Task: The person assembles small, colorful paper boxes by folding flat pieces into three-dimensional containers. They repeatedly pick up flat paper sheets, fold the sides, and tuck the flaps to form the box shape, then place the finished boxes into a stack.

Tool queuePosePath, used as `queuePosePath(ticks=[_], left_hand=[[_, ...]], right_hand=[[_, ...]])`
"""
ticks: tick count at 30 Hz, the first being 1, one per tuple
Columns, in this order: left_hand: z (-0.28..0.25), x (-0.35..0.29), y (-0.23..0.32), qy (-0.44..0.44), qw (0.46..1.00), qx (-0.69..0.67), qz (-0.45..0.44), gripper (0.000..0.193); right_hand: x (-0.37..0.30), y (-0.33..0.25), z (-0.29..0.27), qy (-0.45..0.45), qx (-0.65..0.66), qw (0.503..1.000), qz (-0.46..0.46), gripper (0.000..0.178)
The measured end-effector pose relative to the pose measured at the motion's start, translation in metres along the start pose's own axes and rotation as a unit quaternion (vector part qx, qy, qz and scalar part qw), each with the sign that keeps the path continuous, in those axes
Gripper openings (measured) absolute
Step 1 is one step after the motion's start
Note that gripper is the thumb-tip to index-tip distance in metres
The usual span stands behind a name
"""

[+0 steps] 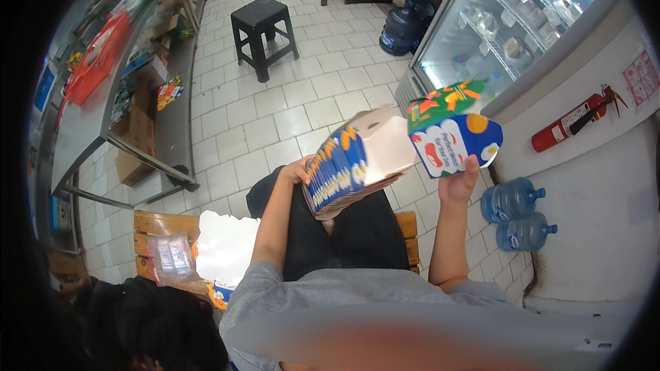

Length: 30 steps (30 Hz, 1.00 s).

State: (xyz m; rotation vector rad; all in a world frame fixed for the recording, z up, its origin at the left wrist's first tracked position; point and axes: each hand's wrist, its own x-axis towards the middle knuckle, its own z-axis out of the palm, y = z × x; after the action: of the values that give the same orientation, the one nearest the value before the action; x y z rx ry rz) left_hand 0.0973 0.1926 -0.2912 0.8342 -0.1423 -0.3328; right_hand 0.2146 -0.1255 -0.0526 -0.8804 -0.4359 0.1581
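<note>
On my lap rests a long stack of nested paper food boxes (337,175), blue with orange and white prints, the white inside of the end box facing right. My left hand (297,170) is closed on the stack's left side. Raised to the right, my right hand (459,182) grips a single paper food box (443,139) with a green panel and a blue panel. This box is apart from the stack, and its lower right corner sits in my fingers. Some fingers of both hands are hidden behind the card.
White flat card pieces (225,247) and a clear plastic packet (172,259) lie on the wooden bench (152,221) at my left. A black stool (260,17) stands ahead. Blue water jugs (512,199), a fire extinguisher (569,124) and a glass-door fridge (481,48) are right; a metal table (93,127) is left.
</note>
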Motion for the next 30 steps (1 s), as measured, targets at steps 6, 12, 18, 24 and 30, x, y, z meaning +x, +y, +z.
queuePosePath(ticks=[6, 12, 18, 24, 30], left_hand=[[0.105, -0.019, 0.063, 0.166, 0.939, 0.228, 0.198, 0.121], [0.215, 0.003, 0.115, 0.206, 0.727, 0.575, 0.313, 0.131], [0.246, 0.029, 0.107, 0.217, 0.747, 0.585, 0.232, 0.129], [0.228, 0.021, 0.091, 0.271, 0.742, 0.521, 0.322, 0.119], [0.21, -0.004, 0.075, 0.253, 0.753, 0.48, 0.373, 0.118]], right_hand=[[0.007, -0.015, 0.054, -0.032, -0.162, 0.982, -0.096, 0.085], [-0.003, -0.039, 0.074, -0.034, -0.186, 0.978, -0.087, 0.092], [-0.008, -0.017, 0.081, -0.014, -0.302, 0.947, -0.108, 0.089], [-0.017, -0.014, 0.087, -0.072, -0.572, 0.797, -0.177, 0.077], [-0.013, -0.012, 0.107, -0.114, -0.341, 0.926, -0.118, 0.073]])
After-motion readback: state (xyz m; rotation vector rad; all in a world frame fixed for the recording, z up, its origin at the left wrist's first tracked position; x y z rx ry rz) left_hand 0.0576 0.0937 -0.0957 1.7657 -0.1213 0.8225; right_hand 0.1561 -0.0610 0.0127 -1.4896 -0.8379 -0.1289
